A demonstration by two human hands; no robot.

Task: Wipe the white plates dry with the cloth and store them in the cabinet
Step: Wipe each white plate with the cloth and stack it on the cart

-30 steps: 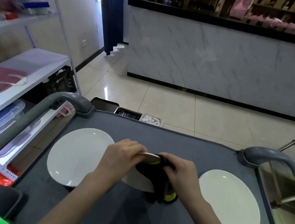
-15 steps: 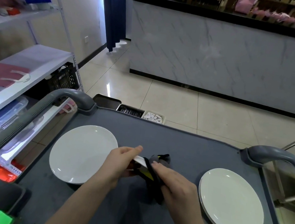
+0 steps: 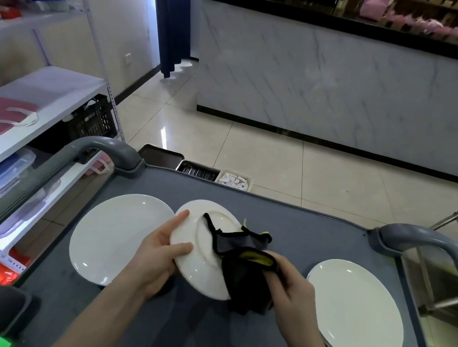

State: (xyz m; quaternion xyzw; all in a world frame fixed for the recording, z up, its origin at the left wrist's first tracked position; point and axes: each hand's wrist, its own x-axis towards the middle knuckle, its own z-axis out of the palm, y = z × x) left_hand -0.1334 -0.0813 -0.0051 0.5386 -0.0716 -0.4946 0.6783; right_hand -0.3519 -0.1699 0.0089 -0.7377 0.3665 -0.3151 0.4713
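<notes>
The grey tabletop (image 3: pixel 300 239) of the cart carries everything, and I place the rest by the held plate (image 3: pixel 200 256) at its middle. A raised handle (image 3: pixel 49 174) runs along the cart's edge well to the left of that plate, and another handle (image 3: pixel 429 244) curves up well to its right, so a wide swing either way could hit a rail. The far side beyond the plate is bare mat, which is the freest room I have.

To the right of the held plate lies a stack of plates (image 3: pixel 355 312), apart from it; I see more than one rim there. Just left of it lies a single plate (image 3: pixel 116 234), flat, its edge close under the held plate's edge, so I judge I should lift before turning it.

The held plate is tilted up off the mat with its underside and foot ring towards me, which lets me dry the back. The dark cloth (image 3: pixel 246 279), yellow inside, is draped over its right part. My left hand (image 3: pixel 157 256) grasps the left rim, thumb on the underside. My right hand (image 3: pixel 292 285) has its fingers clenched round the cloth against the plate. I see no cabinet that I can name.
</notes>
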